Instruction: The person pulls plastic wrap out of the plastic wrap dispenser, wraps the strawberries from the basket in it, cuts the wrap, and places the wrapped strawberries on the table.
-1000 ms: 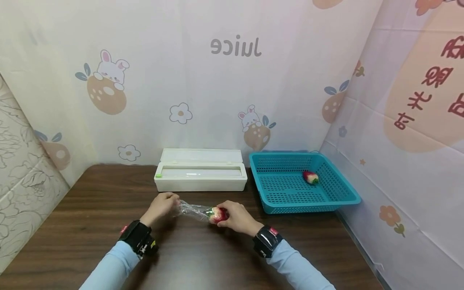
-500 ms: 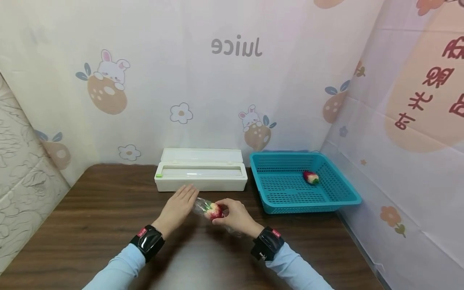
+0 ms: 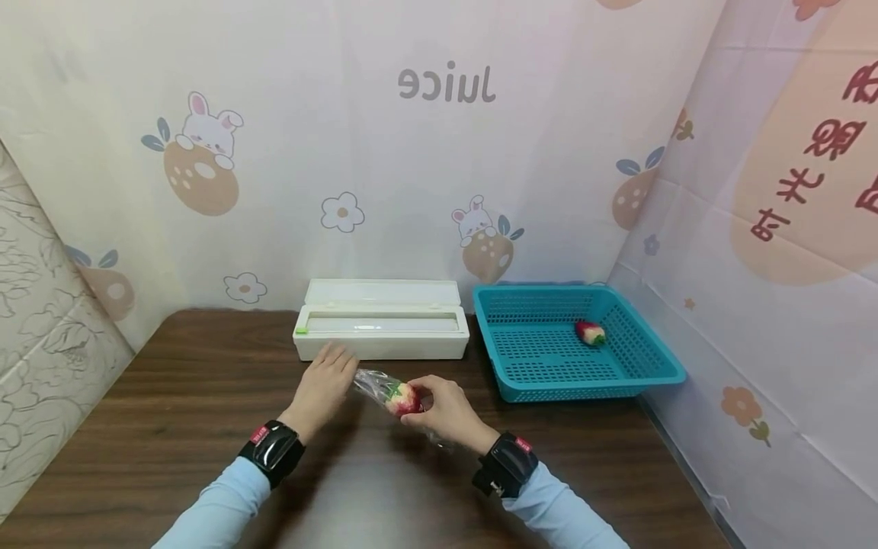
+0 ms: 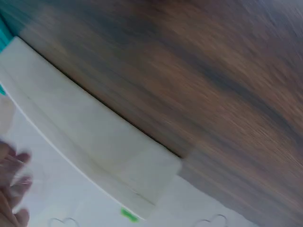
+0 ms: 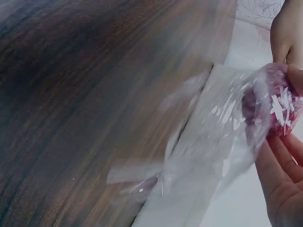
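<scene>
Plastic film [image 3: 373,383], crinkled | rounded strawberry [image 3: 402,399] inside | right fingers [image 3: 430,384] clamped on strawberry | left fingers [image 3: 339,360]: cannot tell

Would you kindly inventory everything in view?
Wrapped strawberry: one, red and cream, centre.
Clear film: one, transparent, around that strawberry.
Box: one, white, lid raised, back centre.
Tab: one, green, box's left end.
Basket: one, teal, right of the box.
Loose strawberry: one, red and cream, inside the basket.
Table: one, dark brown, under the box and basket.
Wall coverings: at least two, pale, behind and beside.
Left hand: one, bare, beside the film.
Right hand: one, bare, gripping the wrapped strawberry.
Wrist devices: two, black, one beside each hand.
Sleeves: two, blue, bottom edge.
</scene>
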